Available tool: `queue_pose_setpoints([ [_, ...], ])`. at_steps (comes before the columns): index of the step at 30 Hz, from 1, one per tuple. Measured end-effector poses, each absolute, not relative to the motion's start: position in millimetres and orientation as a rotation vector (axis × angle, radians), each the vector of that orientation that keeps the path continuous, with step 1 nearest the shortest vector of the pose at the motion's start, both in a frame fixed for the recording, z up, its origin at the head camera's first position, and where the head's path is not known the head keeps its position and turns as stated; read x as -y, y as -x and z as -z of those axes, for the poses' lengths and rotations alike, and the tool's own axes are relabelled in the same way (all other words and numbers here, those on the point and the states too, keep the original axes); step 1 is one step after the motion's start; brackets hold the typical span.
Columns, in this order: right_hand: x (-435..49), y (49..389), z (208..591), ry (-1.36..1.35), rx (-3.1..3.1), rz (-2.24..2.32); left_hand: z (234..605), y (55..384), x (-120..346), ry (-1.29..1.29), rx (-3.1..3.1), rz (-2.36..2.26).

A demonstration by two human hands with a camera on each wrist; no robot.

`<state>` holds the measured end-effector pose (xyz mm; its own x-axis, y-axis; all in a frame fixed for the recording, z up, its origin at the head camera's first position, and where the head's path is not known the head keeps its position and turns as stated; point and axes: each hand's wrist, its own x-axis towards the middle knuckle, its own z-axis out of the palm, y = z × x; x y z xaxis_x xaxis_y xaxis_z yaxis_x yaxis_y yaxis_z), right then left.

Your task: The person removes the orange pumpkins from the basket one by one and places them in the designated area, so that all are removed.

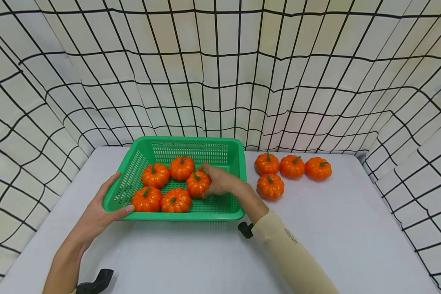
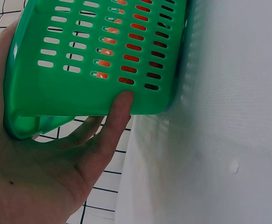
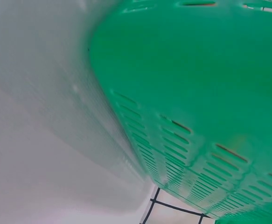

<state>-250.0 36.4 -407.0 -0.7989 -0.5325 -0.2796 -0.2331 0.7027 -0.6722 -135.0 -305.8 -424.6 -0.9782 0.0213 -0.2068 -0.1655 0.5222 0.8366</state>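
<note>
Right hand [image 1: 219, 181]: fingers and thumb clamped round a glossy orange ribbed pumpkin with a green stem [image 1: 197, 186], the rightmost of five inside a slotted green plastic basket [image 1: 206, 216]. Whether its base met the basket floor, could not tell; the right wrist view gave mostly outer wall. Left hand [image 1: 102, 208]: clamped on the near-left corner, thumb at the near side, fingers along the left. Four loose orange pumpkins [image 1: 270, 188] stood on the white cloth-like tabletop [image 1: 338, 228], right of the basket.

Direction unclear: setting down or lifting out. Either way, good work seemed to call for gripping the round sides, not the stem; clearing the right rim with the forearm; not nudging the neighbours; letting go only once the base was supported. The left-hand brace probably checked sliding.
</note>
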Motion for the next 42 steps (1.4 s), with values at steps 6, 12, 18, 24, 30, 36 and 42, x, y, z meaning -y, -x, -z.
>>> queue_pose_setpoints([
  [6,-36,251,407,0.577,-2.488,0.848,424,135,306,0.12,-2.573,-1.444],
  [12,-38,248,402,0.577,-2.506,0.896,425,135,306,0.121,-2.563,-1.449],
  [18,-38,246,400,0.606,-2.544,0.908,425,135,307,0.116,-2.573,-1.442],
  [24,-39,243,398,0.608,-2.574,1.003,427,136,307,0.114,-2.578,-1.435],
  [30,-46,240,392,0.621,-2.611,1.115,427,137,307,0.109,-2.581,-1.437],
  [36,-58,240,384,0.62,-2.647,1.236,428,137,307,0.103,-2.592,-1.43],
  [42,-72,237,378,0.572,-2.663,1.372,427,136,308,0.097,-2.595,-1.431],
])
